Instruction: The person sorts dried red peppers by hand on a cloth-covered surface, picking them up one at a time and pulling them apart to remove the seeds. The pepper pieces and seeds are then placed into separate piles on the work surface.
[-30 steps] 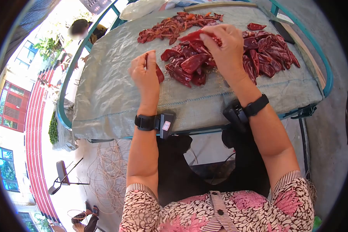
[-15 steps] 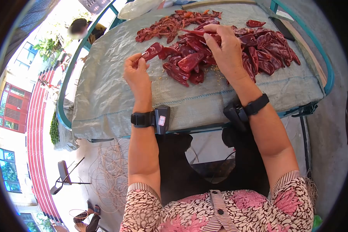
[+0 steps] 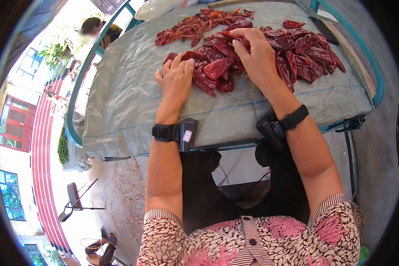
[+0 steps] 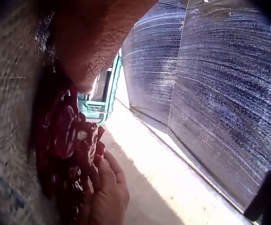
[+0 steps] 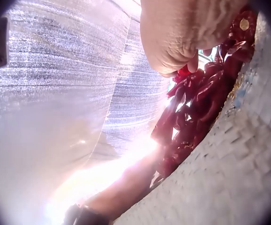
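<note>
Dried red chili peppers lie in a pile [image 3: 217, 66] on the woven sheet, dark and glossy. My left hand [image 3: 177, 80] rests at the pile's left edge, its fingers spread and fairly straight over a chili [image 3: 170, 56] that shows past the fingertips. Over the middle of the pile, my right hand [image 3: 258, 55] pinches a red chili [image 3: 226, 34] between thumb and curled fingers. In the left wrist view a red piece sticks up at the right hand's [image 4: 108, 192] fingertips. The right wrist view shows a bit of red under the right hand [image 5: 191, 35].
Behind the pile lies a heap of thinner, flattened chili pieces [image 3: 199, 25]. A larger spread of chilies [image 3: 303, 57] reaches to the right, with a single chili [image 3: 292, 24] above it. A dark phone-like slab [image 3: 323, 31] lies near the green metal rail [image 3: 377, 84].
The left hand has moved right from beside the pile onto its edge, its pinch on a chili opened out. The right hand stays nearly in place, its chili lower over the pile.
</note>
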`<state>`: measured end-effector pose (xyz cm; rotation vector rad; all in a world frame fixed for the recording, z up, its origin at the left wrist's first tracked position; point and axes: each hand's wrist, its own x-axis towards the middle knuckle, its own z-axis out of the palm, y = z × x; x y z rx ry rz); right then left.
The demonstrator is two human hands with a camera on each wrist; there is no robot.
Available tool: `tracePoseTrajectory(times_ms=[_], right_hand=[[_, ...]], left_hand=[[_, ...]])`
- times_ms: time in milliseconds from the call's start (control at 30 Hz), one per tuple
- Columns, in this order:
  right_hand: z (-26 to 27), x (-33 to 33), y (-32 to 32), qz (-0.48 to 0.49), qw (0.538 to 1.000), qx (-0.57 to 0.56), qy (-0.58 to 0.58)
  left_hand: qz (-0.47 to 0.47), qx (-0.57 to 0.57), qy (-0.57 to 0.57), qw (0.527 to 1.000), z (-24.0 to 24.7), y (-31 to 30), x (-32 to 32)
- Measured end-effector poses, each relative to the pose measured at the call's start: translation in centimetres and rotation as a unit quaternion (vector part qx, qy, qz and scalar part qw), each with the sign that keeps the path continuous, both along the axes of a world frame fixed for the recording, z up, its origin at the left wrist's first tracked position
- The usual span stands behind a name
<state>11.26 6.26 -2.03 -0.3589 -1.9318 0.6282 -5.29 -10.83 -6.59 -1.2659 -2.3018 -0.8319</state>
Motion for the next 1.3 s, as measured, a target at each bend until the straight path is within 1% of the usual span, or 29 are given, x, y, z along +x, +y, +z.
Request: tracePoseTrajectory(times_ms=[33, 133, 233, 333, 433, 533, 633, 733, 833, 933, 1033, 1133, 1233, 1300], right_hand=[[0.0, 0.0, -0.1, 0.004, 1.000, -0.006, -0.004], [-0.2, 0.0, -0.2, 0.011, 1.000, -0.019, -0.013], [-0.3, 0.0, -0.1, 0.010, 1.000, -0.018, -0.007], [-0.3, 0.1, 0.0, 0.012, 1.000, -0.022, 0.003], [-0.4, 0.0, -0.1, 0.016, 0.999, -0.028, -0.008], [-0.3, 0.1, -0.1, 0.016, 1.000, -0.022, -0.011], [-0.3, 0.1, -0.2, 0.023, 0.999, -0.033, -0.006], [-0.2, 0.2, -0.2, 0.027, 0.998, -0.048, -0.006], [-0.2, 0.2, -0.1, 0.029, 0.999, -0.046, -0.008], [-0.3, 0.1, -0.1, 0.028, 0.999, -0.035, -0.008], [-0.4, 0.1, 0.0, 0.037, 0.999, -0.019, 0.002], [-0.4, 0.1, -0.1, 0.040, 0.999, -0.022, 0.002], [-0.3, 0.1, -0.1, 0.043, 0.999, -0.028, 0.000], [-0.3, 0.1, -0.2, 0.045, 0.998, -0.032, 0.004]], left_hand=[[-0.012, 0.002, -0.019, 1.000, 0.1, 0.0, 0.0], [0.006, -0.024, 0.004, 1.000, 0.7, -0.2, 0.2], [0.018, 0.038, 0.028, 0.999, 1.7, -0.4, 0.6], [0.012, 0.134, -0.100, 0.986, 2.1, -0.9, 0.7], [0.078, 0.216, -0.157, 0.960, 2.3, -0.9, 1.0], [0.115, 0.235, -0.020, 0.965, 1.6, -0.7, 0.4], [0.070, 0.116, 0.027, 0.990, 2.2, -1.7, 0.9], [-0.014, 0.100, -0.042, 0.994, 2.9, -1.7, 1.9], [-0.075, 0.026, -0.115, 0.990, 2.6, -1.5, 2.5], [-0.117, 0.022, -0.151, 0.981, 3.0, -1.6, 2.8], [-0.099, 0.029, -0.185, 0.977, 2.5, -1.6, 2.5], [-0.117, -0.043, -0.127, 0.984, 2.5, -1.8, 1.8], [-0.144, 0.001, -0.057, 0.988, 2.6, -1.8, 2.6], [-0.152, 0.002, -0.067, 0.986, 2.8, -1.6, 2.8]])
